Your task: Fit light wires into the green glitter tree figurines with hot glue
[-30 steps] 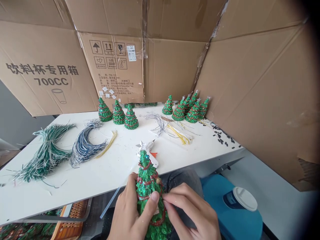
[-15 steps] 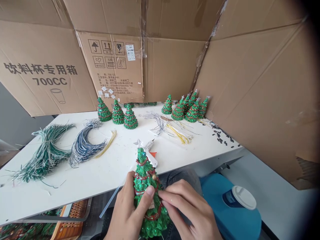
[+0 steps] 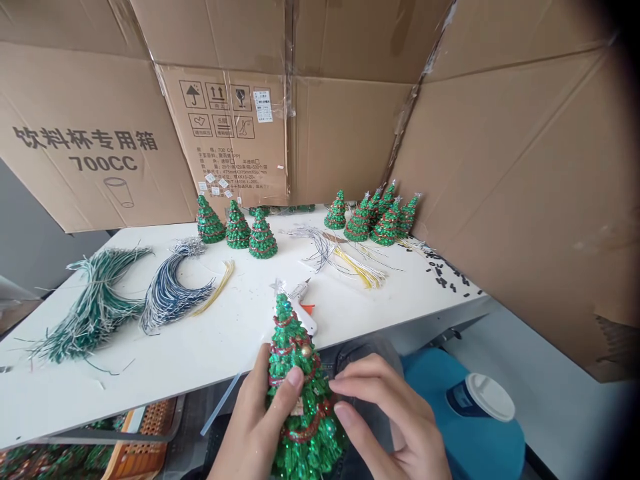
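Left carton panel (image 3: 80, 87) facing me: 饮料杯专用箱, 700CC, above a cup drawing (image 3: 119, 192). Middle carton panel (image 3: 240, 79): I read 700 CC, plus umbrella (image 3: 192, 95), up-arrows (image 3: 217, 93), wine-glass (image 3: 241, 97) and thermometer (image 3: 245, 127) signs. White sticker (image 3: 263, 107) there: print too small.

Left hand (image 3: 257, 417) wrapped in a grip, thumb uppermost; right hand (image 3: 387, 407) with thumb and forefinger parted.

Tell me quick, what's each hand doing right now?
Left hand: closed around the decorated Christmas tree.
Right hand: open beside it, thumb and fingers apart, gripping nothing visible.
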### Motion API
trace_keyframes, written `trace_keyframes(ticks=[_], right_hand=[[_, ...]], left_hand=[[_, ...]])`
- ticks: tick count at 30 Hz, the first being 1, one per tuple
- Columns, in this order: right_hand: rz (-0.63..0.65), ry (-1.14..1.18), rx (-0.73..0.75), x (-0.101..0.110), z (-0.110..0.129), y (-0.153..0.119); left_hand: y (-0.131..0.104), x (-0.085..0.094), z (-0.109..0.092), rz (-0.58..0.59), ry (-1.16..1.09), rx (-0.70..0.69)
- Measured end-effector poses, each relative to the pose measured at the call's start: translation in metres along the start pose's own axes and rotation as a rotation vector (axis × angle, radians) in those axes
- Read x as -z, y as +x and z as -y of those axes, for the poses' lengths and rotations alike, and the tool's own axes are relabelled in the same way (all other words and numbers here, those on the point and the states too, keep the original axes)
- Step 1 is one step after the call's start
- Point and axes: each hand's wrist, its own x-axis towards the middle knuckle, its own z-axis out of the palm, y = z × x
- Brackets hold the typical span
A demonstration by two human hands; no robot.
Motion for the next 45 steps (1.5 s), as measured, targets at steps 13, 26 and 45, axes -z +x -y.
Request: trace_keyframes(ticks=[13,26,45], right_hand=[[0.168,-0.077,0.061,0.002,-0.009,0.0],[0.082,-0.376,0.237,-0.008,-0.012,-0.007],[0.118,-0.422,0.226,0.012,-0.018,0.003]], left_hand=[[-0.001,0.002,-0.01,0.08,0.095,0.053],[0.005,0.007,-0.019,0.122,0.123,0.008],[0.009,0.011,-0.023,0.148,0.154,-0.077]])
